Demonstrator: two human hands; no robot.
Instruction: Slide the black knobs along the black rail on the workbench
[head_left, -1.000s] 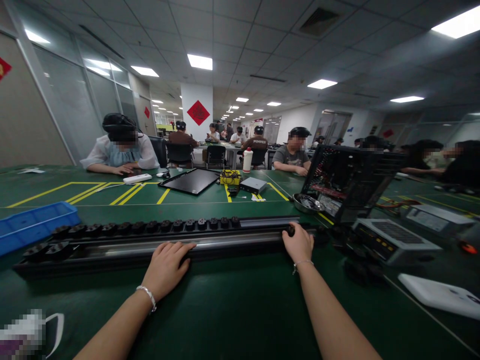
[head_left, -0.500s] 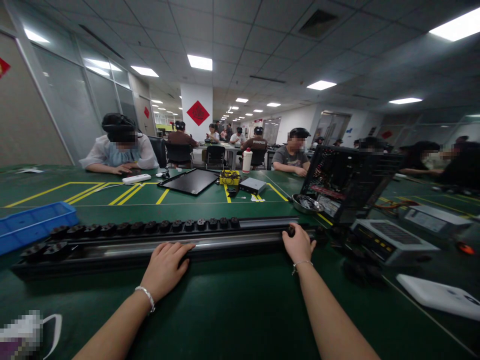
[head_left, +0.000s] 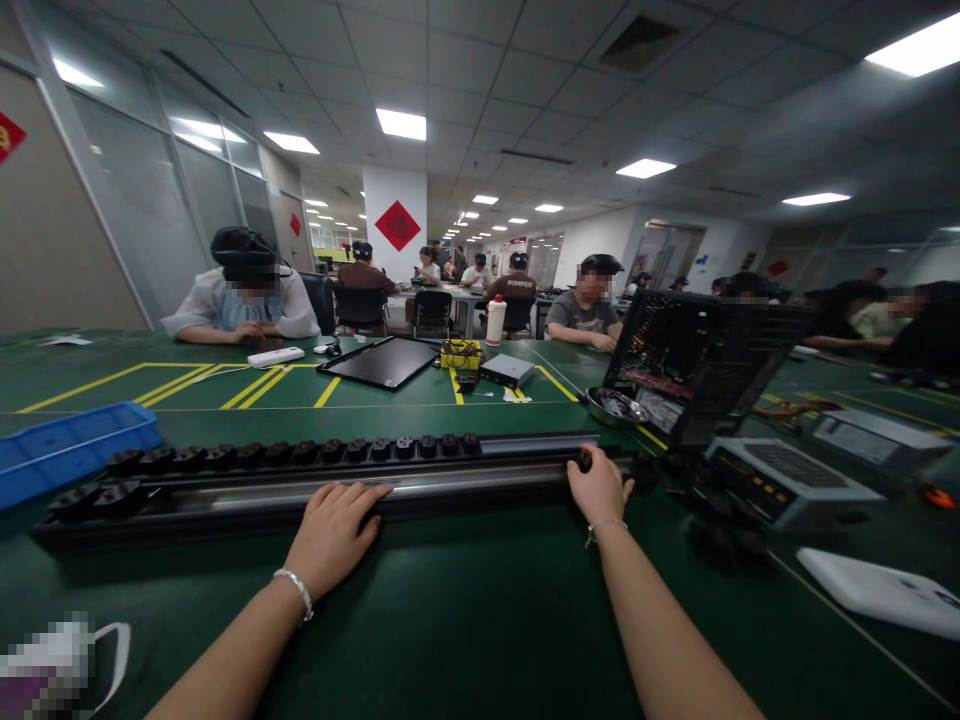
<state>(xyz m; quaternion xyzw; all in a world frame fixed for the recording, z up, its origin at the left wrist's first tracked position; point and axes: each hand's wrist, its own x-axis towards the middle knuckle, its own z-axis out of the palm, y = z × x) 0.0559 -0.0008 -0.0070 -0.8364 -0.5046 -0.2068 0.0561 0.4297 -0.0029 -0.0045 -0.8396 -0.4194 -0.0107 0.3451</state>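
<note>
A long black power track [head_left: 247, 520] with a shiny metal strip lies across the green table before me. My left hand [head_left: 337, 525] rests flat on its front edge, fingers stretched out and holding nothing. At the track's right end my right hand [head_left: 600, 485] is closed round a small black socket module [head_left: 584, 461], mostly hidden by the fingers. Two similar black modules [head_left: 116, 497] sit at the left end of the front track. Behind runs a second track [head_left: 536, 443], with several black modules [head_left: 352, 450] in a row along it.
A blue tray [head_left: 82, 450] lies at the left. To the right stand an open computer case [head_left: 697, 350], a metal bowl [head_left: 615, 407], a power supply unit [head_left: 787, 480] and a white device [head_left: 877, 590]. Farther back lies a black screen panel [head_left: 382, 361]. Other people sit across the table.
The view has shifted very slightly. Both hands keep the same places on the track, and the modules have not visibly moved.
</note>
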